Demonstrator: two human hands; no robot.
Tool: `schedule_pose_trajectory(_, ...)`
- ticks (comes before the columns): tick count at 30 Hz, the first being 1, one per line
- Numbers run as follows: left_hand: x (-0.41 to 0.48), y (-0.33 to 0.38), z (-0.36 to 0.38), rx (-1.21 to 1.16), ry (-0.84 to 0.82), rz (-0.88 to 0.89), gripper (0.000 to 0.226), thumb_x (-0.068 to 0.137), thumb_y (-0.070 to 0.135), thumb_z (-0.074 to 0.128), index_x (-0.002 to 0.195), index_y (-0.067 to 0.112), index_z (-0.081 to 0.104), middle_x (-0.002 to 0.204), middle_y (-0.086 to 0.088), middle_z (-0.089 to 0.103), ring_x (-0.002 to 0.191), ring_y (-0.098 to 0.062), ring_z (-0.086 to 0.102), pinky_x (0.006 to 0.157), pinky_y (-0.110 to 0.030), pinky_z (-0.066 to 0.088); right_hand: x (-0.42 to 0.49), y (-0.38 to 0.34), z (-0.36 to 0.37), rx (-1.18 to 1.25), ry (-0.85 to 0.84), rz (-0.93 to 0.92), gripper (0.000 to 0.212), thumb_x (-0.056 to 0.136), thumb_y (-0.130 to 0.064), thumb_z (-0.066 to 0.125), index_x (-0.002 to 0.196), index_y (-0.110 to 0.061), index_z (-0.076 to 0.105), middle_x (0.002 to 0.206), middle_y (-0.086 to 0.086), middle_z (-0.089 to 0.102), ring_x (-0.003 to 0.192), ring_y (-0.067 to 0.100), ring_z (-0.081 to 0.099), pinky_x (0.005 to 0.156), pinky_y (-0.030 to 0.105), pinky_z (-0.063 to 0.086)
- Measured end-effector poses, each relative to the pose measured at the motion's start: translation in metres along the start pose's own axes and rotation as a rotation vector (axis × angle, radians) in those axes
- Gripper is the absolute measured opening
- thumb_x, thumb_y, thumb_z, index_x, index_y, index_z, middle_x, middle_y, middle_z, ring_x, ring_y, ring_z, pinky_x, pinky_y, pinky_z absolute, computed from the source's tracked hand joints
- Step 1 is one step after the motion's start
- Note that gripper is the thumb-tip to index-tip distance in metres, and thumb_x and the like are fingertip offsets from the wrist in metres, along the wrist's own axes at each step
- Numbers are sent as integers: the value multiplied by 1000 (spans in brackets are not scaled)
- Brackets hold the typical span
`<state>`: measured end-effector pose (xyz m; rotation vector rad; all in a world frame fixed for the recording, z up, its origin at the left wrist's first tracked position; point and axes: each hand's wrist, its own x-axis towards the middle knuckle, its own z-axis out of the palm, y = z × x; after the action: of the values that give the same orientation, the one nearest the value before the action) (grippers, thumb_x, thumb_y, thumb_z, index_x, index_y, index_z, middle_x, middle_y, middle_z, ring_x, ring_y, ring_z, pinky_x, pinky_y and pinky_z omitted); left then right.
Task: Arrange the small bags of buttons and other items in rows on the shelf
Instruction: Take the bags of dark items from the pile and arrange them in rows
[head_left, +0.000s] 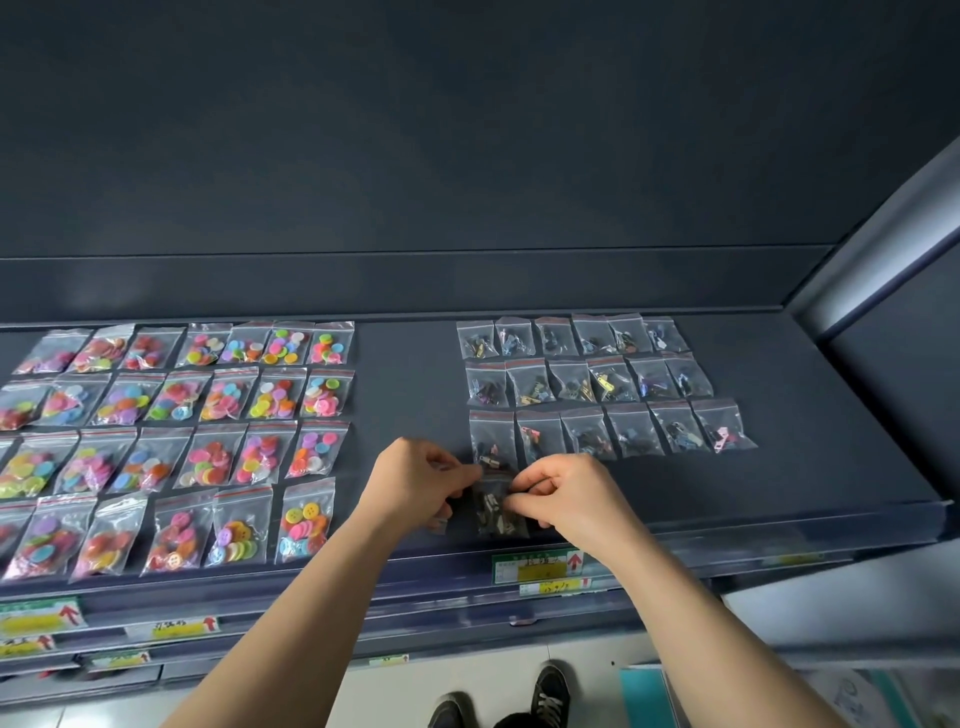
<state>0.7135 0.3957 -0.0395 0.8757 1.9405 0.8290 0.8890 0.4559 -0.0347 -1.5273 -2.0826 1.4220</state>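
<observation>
On the dark blue shelf (410, 395), clear small bags of coloured buttons (218, 415) lie in rows on the left. Bags of dark small items (597, 384) form three rows on the right. Near the front edge, under the first bag of the third row, my left hand (421, 480) and my right hand (566, 491) both pinch a small bag of dark items (493, 506). The left fingers hold its upper left corner, the right fingers its right side. More bags seem tucked under my left hand, partly hidden.
The shelf's front lip carries price labels (540, 564). Lower shelves with more labels (176, 626) step out below. A raised side wall (883, 291) closes the shelf on the right. A bare strip of shelf separates the two groups. My shoes (550, 691) stand on the floor.
</observation>
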Motion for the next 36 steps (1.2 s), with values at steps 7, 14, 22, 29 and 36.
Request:
schedule_pose_trajectory(7,-10,22,-12,-695,-54,29,11,88,13,56,90,6,64,73,-3,63,80,-24,62,83,-43,49,-12,-10,-22,318,19,-50,7,87,-22,70,88,-15,73,71,2,71,58,8,60,57,22,50)
schedule_pose_trajectory(14,-21,42,14,-750,-234,196,15,80,12,66,95,9,70,79,-3,70,72,-14,63,73,-24,55,-16,-17,-29,499,-22,-68,10,85,-17,72,92,-10,72,77,2,73,74,17,69,72,32,59)
schedule_pose_trajectory(22,-23,40,20,-677,-271,111,29,70,22,72,92,3,65,80,-7,70,67,-15,61,61,-24,55,-22,-6,-43,563,-18,-62,3,88,-6,66,90,-6,68,74,7,72,72,19,70,70,30,58)
schedule_pose_trajectory(29,-23,46,24,-707,-269,96,20,73,7,72,89,0,62,83,-16,71,75,-25,68,68,-30,60,-21,-4,-48,516,-82,-14,17,81,-5,74,94,2,64,90,13,74,85,25,73,78,38,60)
schedule_pose_trajectory(36,-21,45,24,-401,-247,171,13,84,18,70,94,9,69,76,-6,68,67,-18,60,63,-27,52,-16,1,-56,513,-49,-52,10,86,-2,68,94,-7,70,81,6,71,76,19,70,74,32,59)
